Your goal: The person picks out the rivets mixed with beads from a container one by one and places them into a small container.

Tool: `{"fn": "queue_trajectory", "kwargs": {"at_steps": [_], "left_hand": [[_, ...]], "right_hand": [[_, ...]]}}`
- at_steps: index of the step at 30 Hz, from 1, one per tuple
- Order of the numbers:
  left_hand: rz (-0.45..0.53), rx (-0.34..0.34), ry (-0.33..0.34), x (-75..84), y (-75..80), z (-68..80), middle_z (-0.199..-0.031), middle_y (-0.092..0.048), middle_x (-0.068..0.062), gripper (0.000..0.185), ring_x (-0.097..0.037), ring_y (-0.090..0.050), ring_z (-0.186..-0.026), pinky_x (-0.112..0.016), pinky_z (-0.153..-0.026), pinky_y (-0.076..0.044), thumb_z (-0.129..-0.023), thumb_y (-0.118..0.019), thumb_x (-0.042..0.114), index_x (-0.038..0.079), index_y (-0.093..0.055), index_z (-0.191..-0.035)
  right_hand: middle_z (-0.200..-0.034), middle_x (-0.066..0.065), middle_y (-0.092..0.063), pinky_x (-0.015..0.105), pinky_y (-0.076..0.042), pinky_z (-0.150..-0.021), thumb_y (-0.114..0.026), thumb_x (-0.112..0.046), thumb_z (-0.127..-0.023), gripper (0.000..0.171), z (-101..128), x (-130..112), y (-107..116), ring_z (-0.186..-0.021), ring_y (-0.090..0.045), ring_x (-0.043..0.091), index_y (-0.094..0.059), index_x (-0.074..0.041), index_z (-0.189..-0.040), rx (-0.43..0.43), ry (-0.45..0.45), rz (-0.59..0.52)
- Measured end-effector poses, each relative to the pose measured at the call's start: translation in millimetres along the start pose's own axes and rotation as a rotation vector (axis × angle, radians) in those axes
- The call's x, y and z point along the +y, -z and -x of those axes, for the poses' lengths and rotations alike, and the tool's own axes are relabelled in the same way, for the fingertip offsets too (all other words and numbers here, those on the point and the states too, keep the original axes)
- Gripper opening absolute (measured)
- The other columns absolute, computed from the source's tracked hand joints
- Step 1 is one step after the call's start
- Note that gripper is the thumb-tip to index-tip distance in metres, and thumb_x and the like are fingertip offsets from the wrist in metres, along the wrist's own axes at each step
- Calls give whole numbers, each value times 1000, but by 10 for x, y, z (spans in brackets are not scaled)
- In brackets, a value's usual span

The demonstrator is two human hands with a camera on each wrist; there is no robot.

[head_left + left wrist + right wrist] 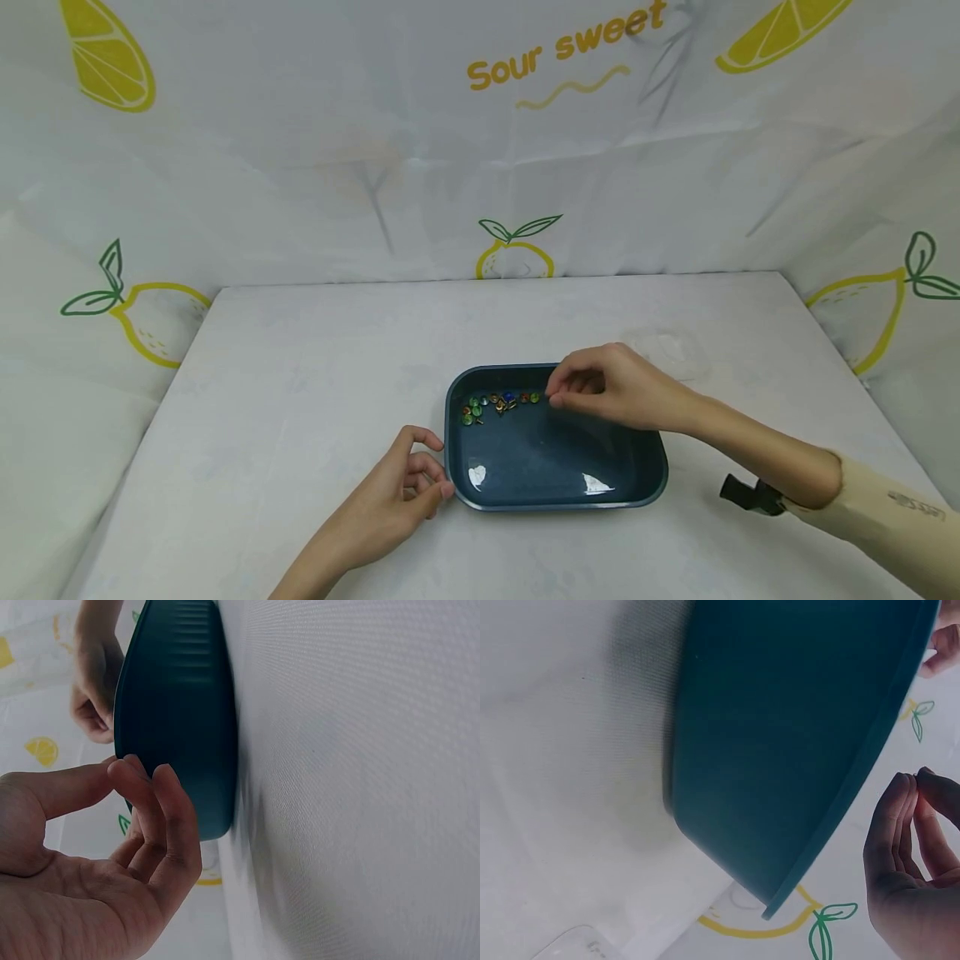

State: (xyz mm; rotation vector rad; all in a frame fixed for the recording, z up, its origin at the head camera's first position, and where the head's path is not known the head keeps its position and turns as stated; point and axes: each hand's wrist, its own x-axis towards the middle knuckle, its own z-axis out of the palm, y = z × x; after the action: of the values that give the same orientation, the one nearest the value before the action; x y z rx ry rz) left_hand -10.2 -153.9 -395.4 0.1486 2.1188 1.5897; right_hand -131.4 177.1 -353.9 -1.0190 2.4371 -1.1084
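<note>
A dark blue tray (540, 458) lies on the white table (300, 400). Several small coloured pieces (498, 404) are clustered in its far left part. My right hand (557, 400) hovers over the tray's far side, just right of that cluster. Its thumb and fingertips (900, 795) are pressed together, and nothing shows between them. My left hand (433, 479) rests on the table at the tray's near left corner. Its loosely bent fingers (169, 802) touch the tray's outer wall (180, 712). The right wrist view shows the tray's other wall (780, 735) from low down.
A flat clear plastic piece (667, 346) lies on the table beyond the tray, to the right. White cloth printed with lemons (517, 254) walls in the table at the back and both sides. A black wrist mount (750, 496) sits on my right forearm.
</note>
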Motion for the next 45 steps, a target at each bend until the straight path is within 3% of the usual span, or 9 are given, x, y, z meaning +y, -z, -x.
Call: {"fn": "queue_trajectory", "kwargs": {"at_steps": [12,24,38,45], "left_hand": [[2,3,0,2,-6,1,-97,-67,-11,47,-10,-62,-76,-22,-69,-50,-106,-69,14,7,-40,-141],[0,-2,-7,4,-7,7,-98,-67,-12,46,-9,-61,-75,-22,-68,-50,-106,-68,13,6,-39,-141],[-4,-2,-9,9,-7,4,-98,-67,-12,47,-10,-62,-75,-22,-68,-50,-106,-68,12,7,-39,-142],[2,-7,-24,5,-9,7,-98,-67,-13,47,-9,-61,-75,-21,-68,-50,-106,-68,12,6,-38,-141]], "right_hand": [[-98,5,-82,22,-62,-74,-82,-6,-95,12,43,-67,73,-79,-71,5,-80,-12,-105,53,-16,-34],[-95,-2,-80,25,-63,-73,-83,-8,-95,16,54,-76,84,-79,-70,5,-80,-18,-106,96,-13,-1],[-94,-2,-77,26,-62,-71,-81,-3,-95,19,103,-77,163,-76,-71,14,-78,-18,-107,139,49,-14],[-97,1,-79,22,-62,-77,-81,-1,-95,22,140,-63,227,-81,-73,9,-79,-19,-107,175,80,-22]]}}
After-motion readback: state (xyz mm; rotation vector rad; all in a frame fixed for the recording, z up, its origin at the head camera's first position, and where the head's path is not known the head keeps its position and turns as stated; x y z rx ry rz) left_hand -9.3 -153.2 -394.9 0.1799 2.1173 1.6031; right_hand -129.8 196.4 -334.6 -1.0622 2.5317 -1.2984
